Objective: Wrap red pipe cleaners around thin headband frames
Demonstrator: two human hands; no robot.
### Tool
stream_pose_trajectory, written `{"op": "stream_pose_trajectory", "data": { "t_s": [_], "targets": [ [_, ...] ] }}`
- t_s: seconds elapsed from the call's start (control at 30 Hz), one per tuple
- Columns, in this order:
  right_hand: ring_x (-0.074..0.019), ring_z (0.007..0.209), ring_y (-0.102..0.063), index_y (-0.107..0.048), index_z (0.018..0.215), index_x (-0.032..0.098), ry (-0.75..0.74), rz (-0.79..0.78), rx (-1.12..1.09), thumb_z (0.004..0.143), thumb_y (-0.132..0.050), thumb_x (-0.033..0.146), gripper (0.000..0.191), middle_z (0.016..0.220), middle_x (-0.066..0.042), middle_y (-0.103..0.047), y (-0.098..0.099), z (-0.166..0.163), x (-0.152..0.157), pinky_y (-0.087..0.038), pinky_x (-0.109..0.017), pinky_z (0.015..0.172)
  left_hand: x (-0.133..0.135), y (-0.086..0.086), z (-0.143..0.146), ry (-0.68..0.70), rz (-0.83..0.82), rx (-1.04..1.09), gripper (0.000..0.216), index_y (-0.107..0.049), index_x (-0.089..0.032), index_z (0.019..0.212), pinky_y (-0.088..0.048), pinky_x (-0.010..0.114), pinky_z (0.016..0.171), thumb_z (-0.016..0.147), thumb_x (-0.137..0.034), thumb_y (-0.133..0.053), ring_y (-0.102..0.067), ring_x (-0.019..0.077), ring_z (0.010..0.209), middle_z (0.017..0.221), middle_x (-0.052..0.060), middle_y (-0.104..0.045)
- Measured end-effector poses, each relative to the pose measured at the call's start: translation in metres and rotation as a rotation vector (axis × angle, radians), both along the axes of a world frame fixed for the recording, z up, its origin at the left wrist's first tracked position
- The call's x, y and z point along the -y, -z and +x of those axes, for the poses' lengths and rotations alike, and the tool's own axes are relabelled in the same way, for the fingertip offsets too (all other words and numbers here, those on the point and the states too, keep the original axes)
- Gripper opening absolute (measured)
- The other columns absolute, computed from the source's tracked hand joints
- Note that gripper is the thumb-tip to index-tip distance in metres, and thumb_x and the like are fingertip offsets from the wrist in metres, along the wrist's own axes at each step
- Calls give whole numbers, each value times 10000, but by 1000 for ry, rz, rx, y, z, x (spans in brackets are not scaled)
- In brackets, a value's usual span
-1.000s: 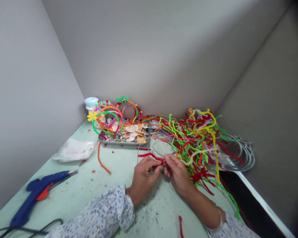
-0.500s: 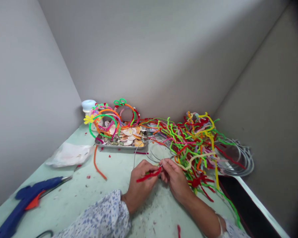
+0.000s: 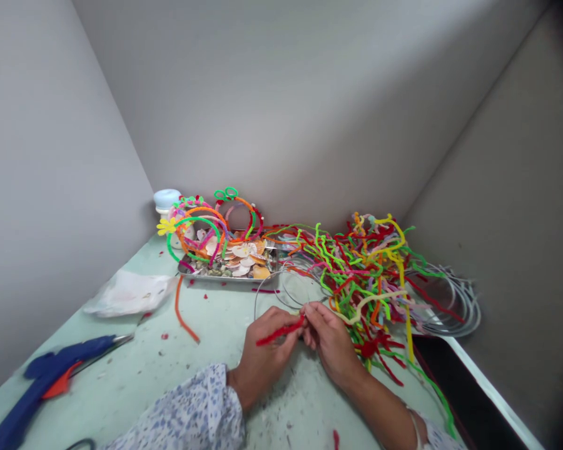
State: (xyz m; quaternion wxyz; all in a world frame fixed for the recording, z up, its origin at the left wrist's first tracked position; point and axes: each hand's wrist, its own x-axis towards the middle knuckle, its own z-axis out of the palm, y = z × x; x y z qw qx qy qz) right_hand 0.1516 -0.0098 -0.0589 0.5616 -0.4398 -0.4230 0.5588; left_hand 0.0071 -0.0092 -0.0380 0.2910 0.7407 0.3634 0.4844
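My left hand (image 3: 266,351) is closed in a pinch on a red pipe cleaner (image 3: 278,334), whose fuzzy length lies across the fingers and points left. Right beside it, my right hand (image 3: 332,342) pinches at the pipe cleaner's other end, fingertips meeting those of the left. A thin grey wire loop (image 3: 257,299) arcs up just behind the hands; whether it runs into the fingers is hidden. To the right of my hands spreads a tangled heap of coloured pipe cleaners (image 3: 351,262).
Behind stands a metal tray (image 3: 229,279) of shells with fuzzy headbands (image 3: 201,215) on it. At left lie a blue glue gun (image 3: 51,375) and a plastic bag (image 3: 129,292). Coiled wire (image 3: 469,306) and a black phone-like slab (image 3: 460,387) are at right.
The hands keep nearly the same place and grip. The red pipe cleaner has tilted very slightly, and the whole view has shifted a little.
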Motion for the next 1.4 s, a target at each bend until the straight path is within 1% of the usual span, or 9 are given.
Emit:
{"op": "stream_pose_trajectory", "data": {
  "t_s": [0.07, 0.27, 0.47, 0.7, 0.87, 0.97, 1.07, 1.2, 1.4],
  "targets": [
    [-76, 420, -397, -566, 772, 184, 2, 1, 1, 872, -573, 474, 307, 487, 58, -495, 0, 0, 0, -274, -205, 424, 0, 0, -1, -15, 20, 31, 127, -699, -179, 859, -497, 245, 732, 834, -116, -592, -624, 135, 782, 813, 38, -668],
    [-74, 418, -375, -566, 767, 187, -3, -8, -5, 870, -580, 467, 299, 493, 64, -486, -2, -1, 0, -260, -211, 423, -1, 1, -2, -9, 20, 55, 138, -712, -169, 862, -508, 225, 659, 823, -113, -592, -628, 126, 719, 779, 45, -663],
    [-84, 460, -408, -560, 774, 202, -20, 13, -56, 879, -587, 435, 257, 544, 60, -507, 1, 0, 0, -316, -221, 476, -2, 0, -1, -27, 48, 25, 168, -712, -164, 863, -507, 228, 672, 797, -73, -587, -631, 129, 732, 785, 48, -668],
    [-86, 447, -411, -565, 767, 199, 2, 5, -45, 843, -615, 471, 286, 534, 55, -518, 1, 0, 0, -314, -218, 459, -3, 2, -1, -18, 62, 30, 149, -701, -171, 867, -495, 230, 665, 809, -94, -588, -618, 129, 728, 777, 40, -651],
    [-85, 430, -409, -564, 748, 192, 11, 6, -4, 850, -596, 491, 317, 493, 54, -505, 0, 0, -1, -290, -207, 434, -3, 0, -2, 8, -7, -8, 152, -685, -183, 913, -488, 252, 727, 833, -115, -575, -617, 141, 790, 837, 42, -658],
    [-84, 426, -410, -559, 732, 191, 9, 11, 17, 860, -582, 493, 329, 486, 51, -507, 0, 1, -1, -293, -207, 436, -1, -1, -1, -21, -38, -7, 135, -665, -186, 908, -482, 257, 740, 826, -119, -581, -614, 144, 806, 854, 34, -658],
    [-85, 432, -413, -569, 756, 193, 11, 12, 17, 863, -585, 483, 310, 491, 52, -509, 0, 1, -1, -296, -206, 436, 0, 0, -1, -10, -41, 3, 115, -652, -180, 879, -478, 250, 721, 821, -112, -580, -609, 137, 780, 832, 26, -652],
    [-88, 451, -412, -588, 815, 202, 21, 3, 7, 859, -599, 467, 269, 513, 54, -508, 1, 1, -1, -308, -207, 444, -1, 2, -1, -12, 6, 6, 101, -657, -171, 834, -469, 244, 697, 817, -107, -580, -600, 132, 750, 789, 26, -639],
    [-91, 447, -398, -597, 837, 208, 39, -40, 32, 838, -611, 492, 284, 532, 59, -502, 2, 2, 0, -317, -211, 446, -1, 1, -1, -18, 6, 1, 159, -665, -175, 827, -466, 244, 717, 802, -59, -558, -600, 132, 766, 789, 25, -643]
  ]
}}
